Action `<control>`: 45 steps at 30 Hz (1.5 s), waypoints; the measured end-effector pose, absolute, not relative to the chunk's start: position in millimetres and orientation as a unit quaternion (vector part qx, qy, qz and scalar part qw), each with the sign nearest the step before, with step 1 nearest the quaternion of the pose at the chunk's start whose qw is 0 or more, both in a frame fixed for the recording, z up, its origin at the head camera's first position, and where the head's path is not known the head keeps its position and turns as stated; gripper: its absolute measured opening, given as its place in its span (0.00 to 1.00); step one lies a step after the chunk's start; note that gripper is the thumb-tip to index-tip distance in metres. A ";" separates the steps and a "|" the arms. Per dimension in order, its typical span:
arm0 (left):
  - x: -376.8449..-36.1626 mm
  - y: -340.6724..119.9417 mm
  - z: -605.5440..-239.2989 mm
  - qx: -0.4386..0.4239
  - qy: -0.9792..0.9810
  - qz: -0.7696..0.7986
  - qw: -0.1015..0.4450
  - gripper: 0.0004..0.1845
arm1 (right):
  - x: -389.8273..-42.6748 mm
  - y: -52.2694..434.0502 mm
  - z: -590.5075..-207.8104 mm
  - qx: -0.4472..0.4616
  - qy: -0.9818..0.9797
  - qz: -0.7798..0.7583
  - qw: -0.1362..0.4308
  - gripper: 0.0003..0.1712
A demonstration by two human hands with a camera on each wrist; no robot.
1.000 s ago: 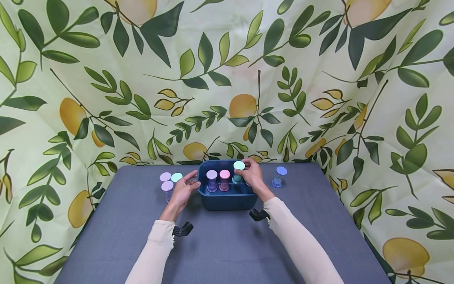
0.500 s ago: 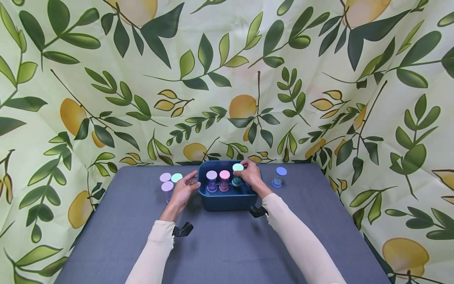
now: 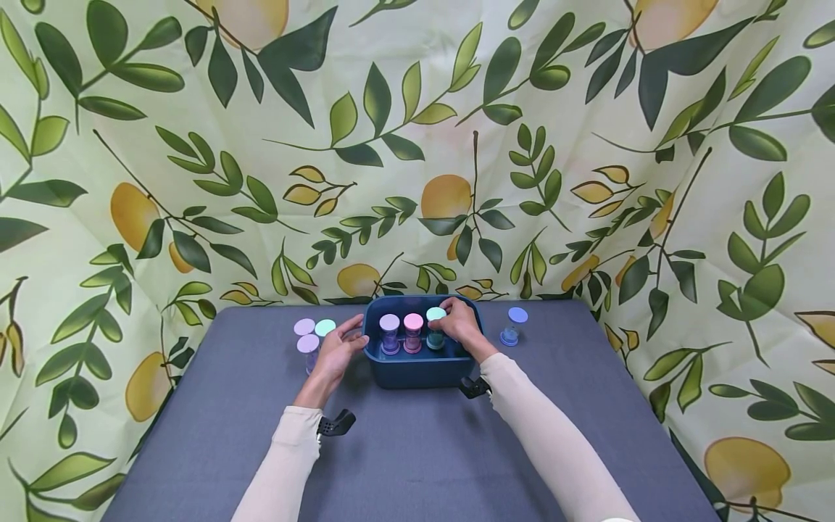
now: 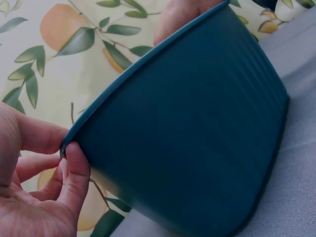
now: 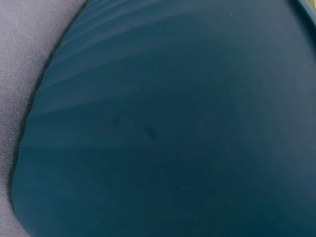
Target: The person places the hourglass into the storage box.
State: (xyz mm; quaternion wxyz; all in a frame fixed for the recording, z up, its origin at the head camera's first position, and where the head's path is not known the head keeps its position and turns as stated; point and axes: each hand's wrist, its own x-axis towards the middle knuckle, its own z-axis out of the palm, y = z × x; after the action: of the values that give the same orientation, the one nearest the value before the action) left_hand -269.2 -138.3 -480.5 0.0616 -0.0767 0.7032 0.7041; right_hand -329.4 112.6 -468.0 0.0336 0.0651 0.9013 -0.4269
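Observation:
A dark blue plastic bin [image 3: 422,375] stands at the back of the table. My left hand [image 3: 338,351] pinches its left rim between thumb and fingers, as the left wrist view shows with the bin's wall [image 4: 182,133] beyond. Inside the bin, my right hand [image 3: 459,319] grips a sand timer with a mint-green cap [image 3: 435,314] from its right side. Left of it in the bin, a pink sand timer [image 3: 413,333] and a purple sand timer [image 3: 389,333] stand upright in a row. The bin's outer wall [image 5: 158,123] fills the right wrist view, hiding the right hand.
Left of the bin, near the left hand, stand two lilac-capped sand timers and a mint-green-capped one [image 3: 325,327]; the front lilac one [image 3: 308,344] is partly behind the hand. A blue sand timer [image 3: 513,326] stands right of the bin. Patterned cloth [image 3: 417,181] hangs behind the grey table [image 3: 404,449].
My right hand has shifted slightly left and down with the green-capped sand timer, bringing it nearer the pink one. The left hand stays on the rim.

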 end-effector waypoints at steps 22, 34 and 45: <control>-269.3 -138.6 -477.5 -0.072 0.706 0.702 0.058 0.29 | -331.8 110.5 -469.1 0.049 0.910 -0.408 0.051 0.24; -266.9 -138.5 -480.6 -0.075 0.704 0.704 0.060 0.28 | -328.7 112.5 -470.0 0.038 0.917 -0.394 0.048 0.27; -266.5 -138.3 -482.4 -0.074 0.704 0.703 0.059 0.29 | -319.4 119.9 -460.3 0.003 0.903 -0.431 0.007 0.27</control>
State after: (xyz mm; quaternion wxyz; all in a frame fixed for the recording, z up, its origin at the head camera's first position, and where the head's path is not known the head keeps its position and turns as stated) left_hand -266.5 -138.3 -482.4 0.0594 -0.0739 0.7044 0.7034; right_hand -319.4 119.9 -460.3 0.0074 0.0030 0.9025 -0.4306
